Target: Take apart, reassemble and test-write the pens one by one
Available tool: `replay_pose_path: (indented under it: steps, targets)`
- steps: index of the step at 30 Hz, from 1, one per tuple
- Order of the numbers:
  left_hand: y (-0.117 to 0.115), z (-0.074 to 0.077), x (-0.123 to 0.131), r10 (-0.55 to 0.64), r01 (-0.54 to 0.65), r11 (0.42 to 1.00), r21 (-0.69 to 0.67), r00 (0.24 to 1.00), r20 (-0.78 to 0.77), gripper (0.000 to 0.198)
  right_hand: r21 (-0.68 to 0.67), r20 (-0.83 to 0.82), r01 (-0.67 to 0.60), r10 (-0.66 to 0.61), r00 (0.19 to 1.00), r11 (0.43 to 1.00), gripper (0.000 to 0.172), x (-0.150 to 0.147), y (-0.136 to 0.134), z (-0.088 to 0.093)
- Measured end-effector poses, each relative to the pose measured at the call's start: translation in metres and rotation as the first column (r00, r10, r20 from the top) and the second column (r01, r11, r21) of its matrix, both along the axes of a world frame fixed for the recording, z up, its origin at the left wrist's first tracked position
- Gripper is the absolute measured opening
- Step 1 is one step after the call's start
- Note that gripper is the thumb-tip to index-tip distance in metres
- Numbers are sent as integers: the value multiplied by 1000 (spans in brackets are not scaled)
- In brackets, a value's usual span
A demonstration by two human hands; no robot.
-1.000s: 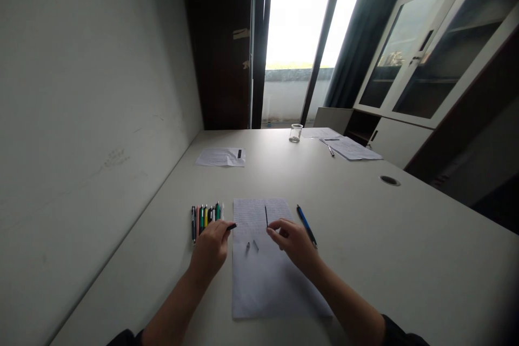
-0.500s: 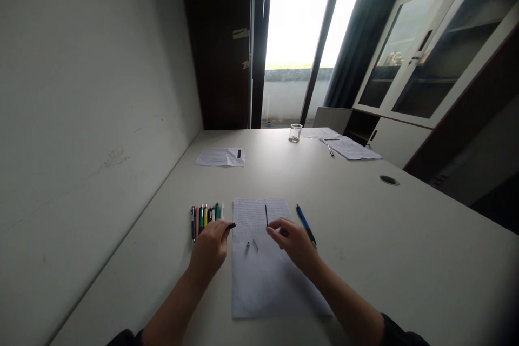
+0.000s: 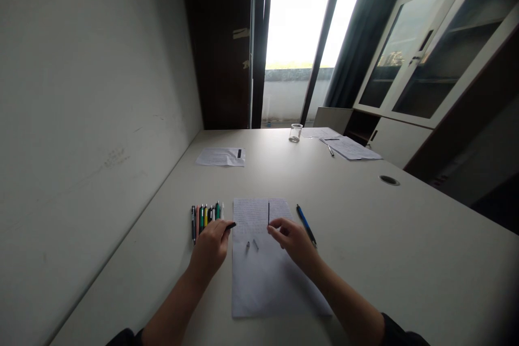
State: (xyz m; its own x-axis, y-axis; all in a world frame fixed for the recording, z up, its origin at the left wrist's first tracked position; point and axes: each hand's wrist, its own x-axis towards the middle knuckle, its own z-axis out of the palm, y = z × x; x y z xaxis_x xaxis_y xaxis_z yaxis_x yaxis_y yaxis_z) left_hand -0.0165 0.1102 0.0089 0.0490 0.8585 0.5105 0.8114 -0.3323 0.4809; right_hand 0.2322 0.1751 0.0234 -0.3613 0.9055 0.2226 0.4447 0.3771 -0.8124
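Note:
My right hand (image 3: pixel 288 233) pinches a thin dark pen refill (image 3: pixel 268 212) near its lower end, and the refill points up over the paper. In my left hand (image 3: pixel 211 240) is a black pen barrel (image 3: pixel 231 225), closed in the fingers with one end sticking out to the right. Between the hands lies a white sheet (image 3: pixel 259 292) with writing on its upper part. Two small pen parts rest on it: a short tip piece (image 3: pixel 247 247) and what looks like a spring (image 3: pixel 255 245).
A row of several pens (image 3: pixel 201 217) lies beyond my left hand, partly hidden by it. A blue pen (image 3: pixel 305 224) lies right of the sheet. Farther off are a paper (image 3: pixel 221 157), a glass (image 3: pixel 295 133), stacked papers (image 3: pixel 351 148) and a round desk hole (image 3: pixel 389 180).
The refill in my right hand has shifted slightly right and stands a little more upright. My left hand stays nearly where it was.

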Motion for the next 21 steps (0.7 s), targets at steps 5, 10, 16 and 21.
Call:
replay_pose_path:
  steps: [5,10,16,21]
  targets:
    - [1,-2,0,12,-13,1000,16,1000,19,23,27,28,8,-9,1000,1000,23,1,1,-1]
    - [0,0,0,5,-4,1000,-8,1000,10,19,60,87,28,-34,996,998,18,0,0,4]
    - [-1,1,0,-21,21,1000,-18,999,-26,21,40,216,5,-13,976,999,15,-2,-4,8]
    - [-1,2,0,-20,18,999,-42,999,-40,21,36,319,-21,8,948,999,14,-3,-12,7]
